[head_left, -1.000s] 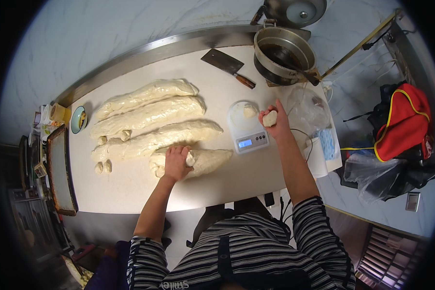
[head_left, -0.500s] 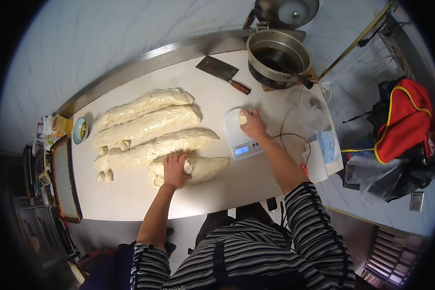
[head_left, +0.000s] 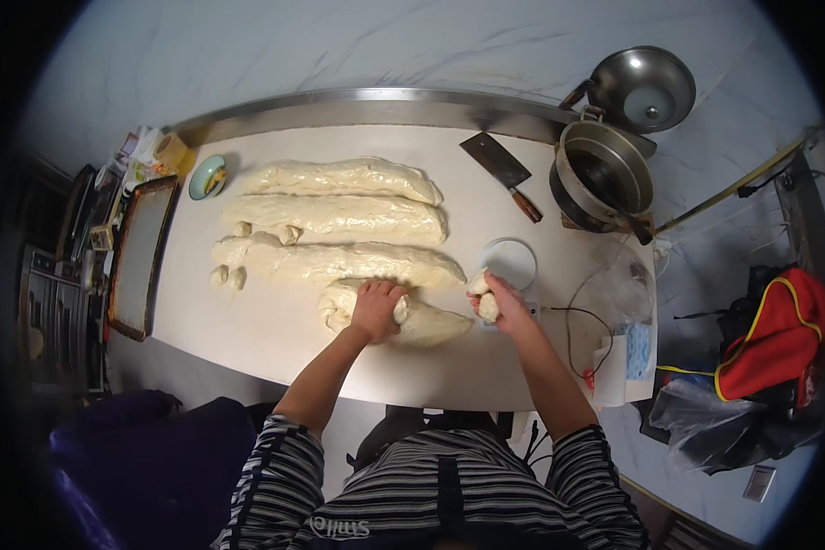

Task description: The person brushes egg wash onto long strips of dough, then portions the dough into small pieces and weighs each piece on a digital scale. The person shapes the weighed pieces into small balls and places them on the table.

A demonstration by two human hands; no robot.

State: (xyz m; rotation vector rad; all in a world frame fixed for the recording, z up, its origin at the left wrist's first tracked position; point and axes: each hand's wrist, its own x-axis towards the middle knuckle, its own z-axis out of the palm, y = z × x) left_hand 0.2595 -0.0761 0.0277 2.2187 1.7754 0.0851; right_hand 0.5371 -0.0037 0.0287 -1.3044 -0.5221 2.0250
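**Small dough pieces in my right hand, most of the dough in long lengths**

What appear to be two small dough pieces (head_left: 489, 308) sit in my right hand (head_left: 506, 302), over the near end of the digital scale (head_left: 508, 260); its fingers curl round them, pinching them from the side. I cannot tell whether that hand touches the scale, and it hides most of the front.

My left hand (head_left: 377, 310) lies on the nearest dough length (head_left: 438, 326). Its fingers close over the top, and a pale lump bulges out between thumb and forefinger, not visibly parted from the rest.

Beyond it, three more long dough lengths (head_left: 348, 261) lie side by side on the table (head_left: 234, 344), whole for the most part. Four small lumps (head_left: 219, 275) rest toward their left ends, two on the table and two against the lengths. So I judge the dividing to be at an early stage: a handful of pieces is apart, and the great bulk is left.

Farther out lie a cleaver (head_left: 497, 161), a pot (head_left: 566, 189) of dark liquid, its lid (head_left: 646, 84), a small green bowl (head_left: 198, 183) and, at the left edge, a rimmed baking tray (head_left: 161, 213).
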